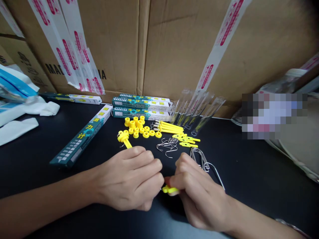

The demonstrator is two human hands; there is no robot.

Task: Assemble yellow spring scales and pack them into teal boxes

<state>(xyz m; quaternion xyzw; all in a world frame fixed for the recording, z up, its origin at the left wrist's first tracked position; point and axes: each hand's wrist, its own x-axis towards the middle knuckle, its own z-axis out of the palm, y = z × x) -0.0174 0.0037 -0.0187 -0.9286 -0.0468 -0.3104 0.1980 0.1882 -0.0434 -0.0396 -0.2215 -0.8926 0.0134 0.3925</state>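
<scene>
My left hand [132, 181] is closed around a yellow plastic rod [127, 142]. The rod's capped end, with a small metal hook, sticks out past my thumb side. Close beside it, my right hand [203, 196] pinches a small yellow plastic piece [170, 190]. A thin bit of metal shows between that piece and my left hand; how they join is hidden. Beyond my hands lie yellow caps [146, 134], yellow rods with springs [171, 127], flat yellow pieces [188, 145] and S-shaped wire hooks [171, 152]. Larger bent wires [199, 156] lie just behind my right hand.
Clear plastic tubes [210, 114] lean behind the parts. Printed green-and-white boxes [142, 113] are stacked at the back, and one long box [82, 136] lies at left. Plastic bags [22, 99] sit far left. A large cardboard box [171, 49] walls off the back.
</scene>
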